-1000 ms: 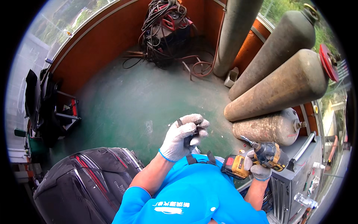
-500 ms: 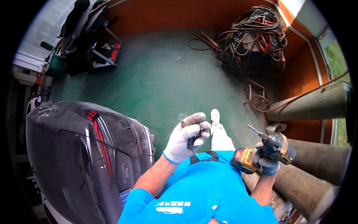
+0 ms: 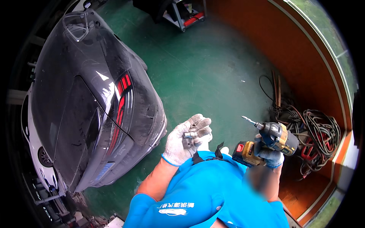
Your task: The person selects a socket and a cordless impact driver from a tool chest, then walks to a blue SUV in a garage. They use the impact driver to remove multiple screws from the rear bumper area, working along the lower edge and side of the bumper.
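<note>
Green workshop floor [image 3: 213, 76] lies beneath. Gloved left hand [image 3: 187, 140] cups small metal sockets [image 3: 189, 137] in curled fingers; right hand [image 3: 270, 155], beside it, grips a yellow cordless drill [image 3: 266, 142]. Dark car [image 3: 91, 98] sits left.

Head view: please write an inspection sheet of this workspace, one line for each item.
Surface: green floor, worn, with pale scuffs.
Job's things: cordless drill with a bit fitted; small metal parts.
Clutter: rolling cart at the top edge.
Grippers: left hand, gloved, holds the metal parts; right hand, gloved, grips the drill.
Cables: tangled cables heaped by the wall, partly red.
Surroundings: dark car, rear towards the person; orange wall on the right.
</note>
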`<action>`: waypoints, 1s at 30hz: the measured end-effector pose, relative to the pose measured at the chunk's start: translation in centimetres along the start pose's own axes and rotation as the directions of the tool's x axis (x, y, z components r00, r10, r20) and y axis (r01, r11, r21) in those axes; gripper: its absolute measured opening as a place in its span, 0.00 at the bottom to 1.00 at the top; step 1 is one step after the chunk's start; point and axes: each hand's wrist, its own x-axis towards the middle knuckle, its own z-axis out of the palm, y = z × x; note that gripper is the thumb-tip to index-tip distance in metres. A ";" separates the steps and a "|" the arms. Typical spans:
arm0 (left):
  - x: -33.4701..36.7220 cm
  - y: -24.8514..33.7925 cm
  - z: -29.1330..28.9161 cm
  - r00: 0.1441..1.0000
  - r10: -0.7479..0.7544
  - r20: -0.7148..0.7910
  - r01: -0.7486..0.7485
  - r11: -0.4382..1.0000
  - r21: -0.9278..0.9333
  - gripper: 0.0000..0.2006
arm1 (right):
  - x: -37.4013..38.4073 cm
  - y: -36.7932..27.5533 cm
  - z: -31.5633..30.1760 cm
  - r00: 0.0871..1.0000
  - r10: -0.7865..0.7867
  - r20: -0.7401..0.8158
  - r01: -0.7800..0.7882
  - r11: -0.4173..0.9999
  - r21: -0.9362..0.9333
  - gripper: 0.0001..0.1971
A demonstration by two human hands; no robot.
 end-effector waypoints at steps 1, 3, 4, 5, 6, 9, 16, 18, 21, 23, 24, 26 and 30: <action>1.3 2.2 0.0 0.999 0.035 -0.022 -0.035 0.999 0.006 0.20 | 3.7 0.7 0.8 0.999 0.001 0.036 0.000 0.999 -0.039 0.34; 4.2 7.8 -0.7 0.996 0.087 -0.034 -0.086 0.996 0.010 0.20 | 11.7 1.7 3.3 0.996 -0.017 0.091 0.031 0.988 -0.151 0.34; 6.0 10.8 -1.9 0.996 0.084 -0.017 -0.084 0.996 0.002 0.19 | 15.7 2.0 4.8 0.993 -0.029 0.117 0.054 0.974 -0.218 0.34; 8.7 12.3 -1.2 0.994 0.105 0.007 -0.104 0.995 -0.005 0.19 | 20.5 -1.6 2.8 0.985 -0.009 0.171 0.070 0.932 -0.357 0.33; 11.2 13.7 -0.2 0.992 0.124 0.030 -0.124 0.992 -0.009 0.18 | 24.4 -1.8 3.8 0.974 0.033 0.223 0.093 0.844 -0.528 0.32; 16.2 22.6 3.9 0.982 0.183 -0.051 -0.174 0.974 0.145 0.16 | 35.8 -3.4 9.6 0.923 -0.144 0.357 0.343 0.728 -0.594 0.28; 27.0 41.1 11.4 0.950 0.311 0.003 -0.304 0.929 0.213 0.15 | 59.9 -4.7 15.9 0.841 -0.276 0.465 0.512 0.683 -0.521 0.31; 31.4 46.8 12.1 0.927 0.367 -0.079 -0.342 0.912 0.225 0.14 | 67.7 -3.5 18.1 0.836 -0.250 0.488 0.531 0.592 -0.606 0.32; 38.0 54.6 12.9 0.910 0.401 -0.108 -0.377 0.906 0.191 0.13 | 80.0 -1.4 20.4 0.885 -0.150 0.440 0.345 0.846 -0.407 0.33; 40.8 60.3 12.7 0.893 0.410 -0.184 -0.380 0.908 0.176 0.12 | 88.4 -1.2 23.3 0.861 -0.126 0.493 0.338 0.866 -0.369 0.33; 42.1 63.0 12.9 0.884 0.415 -0.216 -0.385 0.907 0.168 0.12 | 92.0 -0.9 24.7 0.880 -0.005 0.475 0.171 0.936 -0.308 0.33; 43.1 68.2 15.5 0.799 0.479 -0.364 -0.426 0.877 0.221 0.11 | 100.4 -1.2 28.9 0.836 0.082 0.543 0.050 0.973 -0.225 0.33; 45.0 78.8 19.7 0.681 0.560 -0.472 -0.540 0.819 0.193 0.12 | 116.1 -3.1 38.1 0.774 0.308 0.553 -0.250 0.951 -0.180 0.31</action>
